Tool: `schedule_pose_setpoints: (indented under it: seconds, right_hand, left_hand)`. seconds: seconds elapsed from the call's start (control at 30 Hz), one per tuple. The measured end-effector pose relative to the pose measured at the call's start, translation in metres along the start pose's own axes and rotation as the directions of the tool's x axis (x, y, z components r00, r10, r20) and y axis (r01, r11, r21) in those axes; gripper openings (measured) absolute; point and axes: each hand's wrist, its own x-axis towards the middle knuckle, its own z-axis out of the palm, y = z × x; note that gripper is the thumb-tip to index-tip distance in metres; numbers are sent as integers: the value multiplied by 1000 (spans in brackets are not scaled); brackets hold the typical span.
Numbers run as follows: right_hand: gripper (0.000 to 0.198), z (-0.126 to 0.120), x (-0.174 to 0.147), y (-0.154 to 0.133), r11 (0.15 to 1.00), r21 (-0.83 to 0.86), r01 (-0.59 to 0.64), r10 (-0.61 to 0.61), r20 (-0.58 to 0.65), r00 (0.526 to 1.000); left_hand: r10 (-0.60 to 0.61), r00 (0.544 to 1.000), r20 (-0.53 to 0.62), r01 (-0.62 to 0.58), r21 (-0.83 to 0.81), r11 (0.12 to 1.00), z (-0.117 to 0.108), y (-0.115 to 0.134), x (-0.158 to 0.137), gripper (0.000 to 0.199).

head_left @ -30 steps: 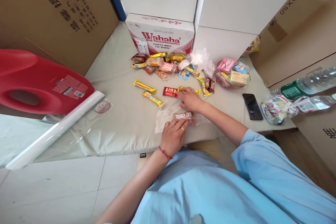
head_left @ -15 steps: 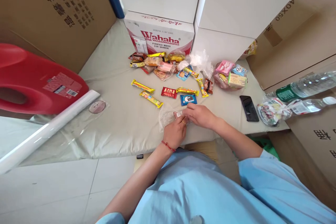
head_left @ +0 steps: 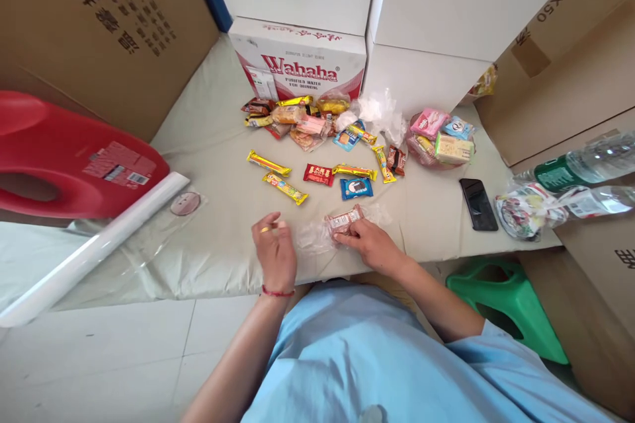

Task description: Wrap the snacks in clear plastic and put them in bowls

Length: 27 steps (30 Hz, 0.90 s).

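A small brown-and-pink snack packet lies near the table's front edge, on a crumpled clear plastic bag. My right hand has its fingers closed on the packet's near right side. To the left, apart from the bag, my left hand is raised with loosely curled, parted fingers and nothing in it. Just beyond the packet lie a blue snack packet, a red packet and several yellow snack bars.
Behind is a pile of wrapped snacks before a Wahaha carton. A filled snack basket, phone and bottles stand right. Left are a plastic roll and red jug. A green stool sits below.
My left hand has let go and moved left, away from the packet. The brown packet now shows more fully under my right hand, with clear plastic spread on both sides.
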Motion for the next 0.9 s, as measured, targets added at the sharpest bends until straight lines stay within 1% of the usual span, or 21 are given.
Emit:
schedule_pose_setpoints:
  seconds: [0.03, 0.1, 0.13, 0.17, 0.23, 0.27, 0.33, 0.37, 0.4, 0.43, 0.47, 0.53, 0.57, 0.6, 0.63, 0.67, 0.7, 0.73, 0.77, 0.83, 0.9]
  right_hand:
    - [42, -1, 0, 0, 1000, 6, 13, -13, -7, 1000]
    - [41, -2, 0, 0, 999, 20, 34, -33, -29, 999]
    - [41, -1, 0, 0, 999, 21, 41, -40, -43, 998]
    - [40, -1, 0, 1, 999, 19, 47, -46, -55, 997]
    - [39, 2, 0, 2, 999, 14, 52, -51, -77, 996]
    - [39, 4, 1, 2, 998, 14, 53, -52, -80, 995]
    - [38, 6, 0, 1, 998, 29, 53, -50, -84, 995]
    - [38, 5, -1, 0, 998, 49, 49, -44, -93, 995]
    - [39, 4, -2, 0, 996, 76, 47, -39, -105, 994]
    - [41, 1, -5, 0, 992, 112, 52, -39, -116, 993]
    - [44, -3, -8, 1, 986, 155, 65, -47, -119, 992]
    - [46, -13, -16, 7, 964, 253, 83, -58, -106, 993]
    - [44, -18, -20, 12, 956, 288, 59, -27, -116, 993]
    - [41, -23, -23, 19, 954, 299, 1, 47, -153, 987]
    - [38, -26, -25, 25, 956, 280, -88, 151, -215, 965]
    - [36, -28, -25, 32, 951, 235, -199, 264, -293, 919]
    - [37, -28, -24, 39, 934, 175, -311, 355, -370, 858]
    - [40, -27, -22, 45, 909, 111, -402, 409, -427, 807]
    - [43, -25, -20, 49, 887, 54, -458, 431, -451, 782]
    - [35, -20, -15, 55, 879, 3, -476, 433, -421, 797]
    - [19, -20, -11, 56, 898, 61, -437, 426, -375, 823]
  left_hand:
    - [9, 999, 52, -14, 92, 996, 1, 4, 3, 32]
    - [-6, 983, 186, -27, 178, 984, 2, 14, 5, 30]
    - [-38, 953, 302, -23, 196, 980, 3, 21, 4, 22]
    - [-86, 919, 385, 7, 203, 979, 4, 27, 2, 12]
    - [-157, 866, 474, 111, 122, 986, 7, 41, 0, 10]
    - [-177, 855, 488, 185, 32, 982, 11, 47, 0, 11]
    - [-185, 839, 511, 314, -178, 933, 20, 56, 0, 13]
    - [-173, 833, 526, 347, -251, 904, 26, 59, 0, 15]
    - [-143, 834, 534, 340, -292, 894, 32, 61, 0, 17]
    - [-90, 842, 532, 288, -302, 909, 39, 62, -2, 19]
    - [-20, 851, 524, 196, -283, 939, 44, 61, -4, 21]
    - [134, 846, 517, -39, -191, 981, 52, 58, -11, 27]
    - [197, 831, 520, -148, -136, 980, 55, 55, -15, 29]
    - [244, 814, 527, -236, -83, 968, 56, 53, -19, 32]
    - [274, 799, 536, -303, -34, 952, 57, 51, -22, 34]
    - [294, 786, 544, -354, 7, 935, 57, 49, -24, 37]
    - [308, 774, 554, -394, 40, 918, 57, 48, -25, 40]
    - [315, 762, 566, -424, 67, 903, 57, 48, -26, 43]
    - [317, 750, 580, -447, 90, 890, 57, 48, -25, 44]
    - [318, 731, 604, -481, 125, 868, 56, 47, -23, 44]
    - [330, 717, 614, -512, 143, 847, 55, 47, -22, 44]
